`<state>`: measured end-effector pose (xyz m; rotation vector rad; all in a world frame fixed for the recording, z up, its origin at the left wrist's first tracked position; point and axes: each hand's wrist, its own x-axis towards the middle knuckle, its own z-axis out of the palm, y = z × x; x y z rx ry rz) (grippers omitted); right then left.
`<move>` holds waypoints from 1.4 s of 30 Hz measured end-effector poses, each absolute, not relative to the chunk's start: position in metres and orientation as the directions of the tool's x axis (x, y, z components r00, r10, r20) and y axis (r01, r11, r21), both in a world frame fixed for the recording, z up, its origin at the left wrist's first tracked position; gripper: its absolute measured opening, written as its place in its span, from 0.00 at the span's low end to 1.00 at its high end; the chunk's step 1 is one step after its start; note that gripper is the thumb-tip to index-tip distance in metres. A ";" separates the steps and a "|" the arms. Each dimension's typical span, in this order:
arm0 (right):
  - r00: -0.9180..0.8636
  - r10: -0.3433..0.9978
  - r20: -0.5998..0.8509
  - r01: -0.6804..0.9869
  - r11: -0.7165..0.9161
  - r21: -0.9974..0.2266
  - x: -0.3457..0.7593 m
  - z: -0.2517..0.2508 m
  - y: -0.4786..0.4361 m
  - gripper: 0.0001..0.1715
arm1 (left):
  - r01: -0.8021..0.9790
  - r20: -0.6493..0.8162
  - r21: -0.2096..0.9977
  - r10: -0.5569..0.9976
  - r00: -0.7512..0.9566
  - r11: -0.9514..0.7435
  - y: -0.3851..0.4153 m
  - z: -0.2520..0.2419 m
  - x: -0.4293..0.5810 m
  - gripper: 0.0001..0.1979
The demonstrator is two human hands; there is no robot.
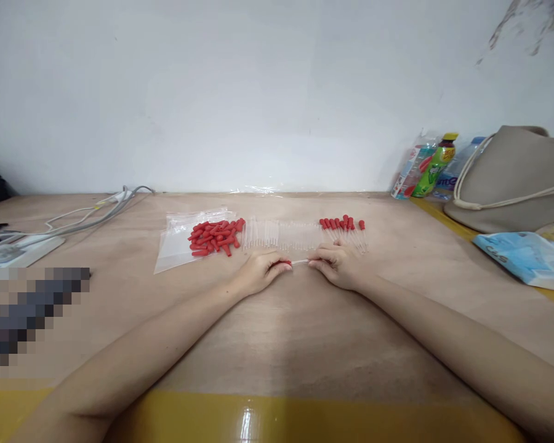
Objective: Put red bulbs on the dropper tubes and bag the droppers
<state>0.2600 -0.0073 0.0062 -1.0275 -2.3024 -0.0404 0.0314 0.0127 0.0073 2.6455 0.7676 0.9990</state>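
Observation:
My left hand (pixel 263 272) pinches a red rubber bulb, of which only a bit shows at the fingertips. Between my two hands runs a thin clear dropper tube (pixel 300 262), its left end at the bulb. The tube's other end is gripped by my right hand (pixel 336 263). Whether the tube sits inside the bulb is hidden by my fingers. Behind my hands lies a row of clear tubes (pixel 263 232). A pile of red rubber bulbs (pixel 216 237) rests left of the row. Several droppers with red bulbs fitted (pixel 344 224) lie just beyond my right hand.
Under the bulb pile is a clear plastic bag (pixel 175 243). Cables (pixel 115 203) and a white power strip (pixel 32 249) lie at left. On the right are bottles (pixel 436 166), a beige bag (pixel 517 178) and a blue-white packet (pixel 526 258). Yellow tape (pixel 305 421) covers the front edge.

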 end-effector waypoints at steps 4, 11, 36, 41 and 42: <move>-0.494 0.668 0.556 0.722 0.671 -0.165 0.256 0.008 -0.012 0.13 | 0.419 0.561 0.301 0.515 0.649 -0.856 0.014 0.005 0.031 0.08; -0.558 0.581 0.592 0.717 0.697 -0.008 0.249 0.007 -0.017 0.14 | 0.430 0.573 0.215 0.470 0.671 -0.877 0.012 0.005 0.030 0.09; -0.583 0.425 0.692 0.641 0.764 0.070 0.249 -0.008 -0.007 0.15 | 0.454 0.664 0.075 0.384 0.642 -0.888 0.019 0.009 0.026 0.08; -0.591 0.411 0.695 0.618 0.784 0.062 0.248 -0.005 -0.008 0.12 | 0.413 0.632 0.127 0.394 0.668 -0.902 0.016 0.009 0.029 0.08; -0.594 0.409 0.692 0.617 0.785 0.065 0.248 -0.004 -0.009 0.12 | 0.403 0.625 0.132 0.392 0.675 -0.906 0.015 0.010 0.030 0.08</move>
